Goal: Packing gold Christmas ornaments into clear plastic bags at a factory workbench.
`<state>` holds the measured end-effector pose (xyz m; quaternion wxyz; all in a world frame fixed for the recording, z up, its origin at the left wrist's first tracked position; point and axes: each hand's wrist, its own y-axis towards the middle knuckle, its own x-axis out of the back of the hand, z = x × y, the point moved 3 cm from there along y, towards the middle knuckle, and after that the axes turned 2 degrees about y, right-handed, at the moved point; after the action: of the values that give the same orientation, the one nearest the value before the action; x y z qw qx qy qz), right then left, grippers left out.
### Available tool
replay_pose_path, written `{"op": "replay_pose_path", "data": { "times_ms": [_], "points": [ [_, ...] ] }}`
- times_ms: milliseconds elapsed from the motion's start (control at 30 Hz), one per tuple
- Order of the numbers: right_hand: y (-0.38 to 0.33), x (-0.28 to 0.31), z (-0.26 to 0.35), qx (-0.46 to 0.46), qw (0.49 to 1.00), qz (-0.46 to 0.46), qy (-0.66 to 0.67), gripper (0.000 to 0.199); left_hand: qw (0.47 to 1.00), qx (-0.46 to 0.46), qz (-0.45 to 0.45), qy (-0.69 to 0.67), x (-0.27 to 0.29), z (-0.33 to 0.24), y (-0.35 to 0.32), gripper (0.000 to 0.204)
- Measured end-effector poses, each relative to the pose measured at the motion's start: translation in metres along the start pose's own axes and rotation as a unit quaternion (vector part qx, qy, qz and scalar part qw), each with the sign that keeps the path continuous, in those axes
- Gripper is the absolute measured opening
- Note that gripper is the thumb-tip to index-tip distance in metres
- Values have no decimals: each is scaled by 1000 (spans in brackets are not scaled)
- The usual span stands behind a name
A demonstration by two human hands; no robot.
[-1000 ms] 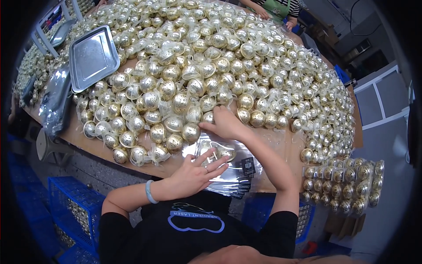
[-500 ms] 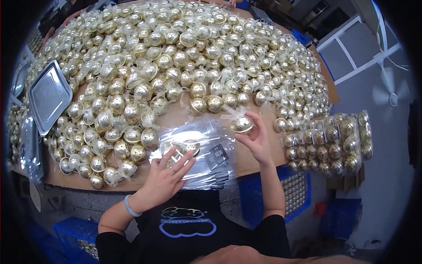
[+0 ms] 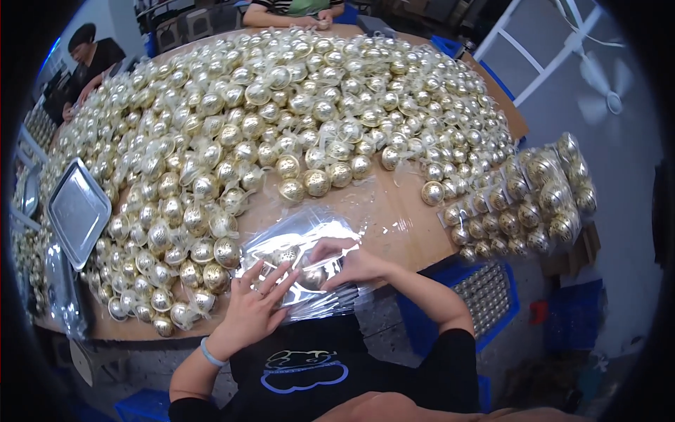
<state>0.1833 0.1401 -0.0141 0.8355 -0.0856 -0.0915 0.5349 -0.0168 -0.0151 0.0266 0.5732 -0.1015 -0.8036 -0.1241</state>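
Observation:
A stack of clear plastic bags (image 3: 327, 228) lies in front of me at the table's near edge. My left hand (image 3: 254, 306) rests on it with fingers spread and fairly flat. Beside those fingertips, a gold ball ornament (image 3: 284, 254) shows through shiny film. My right hand (image 3: 351, 266) pinches a second gold ball ornament (image 3: 311, 277) low over the bags, close to the left fingers. Glare on the film hides whether this ornament is inside a bag.
Many gold ball ornaments (image 3: 256, 93) with pale ribbons cover the table (image 3: 411, 235). A metal tray (image 3: 79, 211) leans at left; packed ornaments (image 3: 527, 207) stand at right. A blue crate (image 3: 510, 302) stands below. One person (image 3: 95, 60) is far left, another (image 3: 299, 10) across the table.
My right hand has brought its ornament left and down from above the table to the bags. My left hand stays on the bags. The whole view has shifted, showing more of the far side.

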Motion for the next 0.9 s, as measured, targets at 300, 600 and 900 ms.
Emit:
{"op": "replay_pose_path", "data": {
  "times_ms": [300,600,900],
  "points": [
    [14,-12,-3,68,997,21,17,35,999,-5,-8,42,-1,-6,4,76],
    [-16,185,-22,-41,645,-647,-405,55,993,5,-13,120,-1,-16,8,72],
    [-29,141,-22,-7,708,-579,-404,63,998,-36,-11,42,-5,-9,17,69]
  ]
}}
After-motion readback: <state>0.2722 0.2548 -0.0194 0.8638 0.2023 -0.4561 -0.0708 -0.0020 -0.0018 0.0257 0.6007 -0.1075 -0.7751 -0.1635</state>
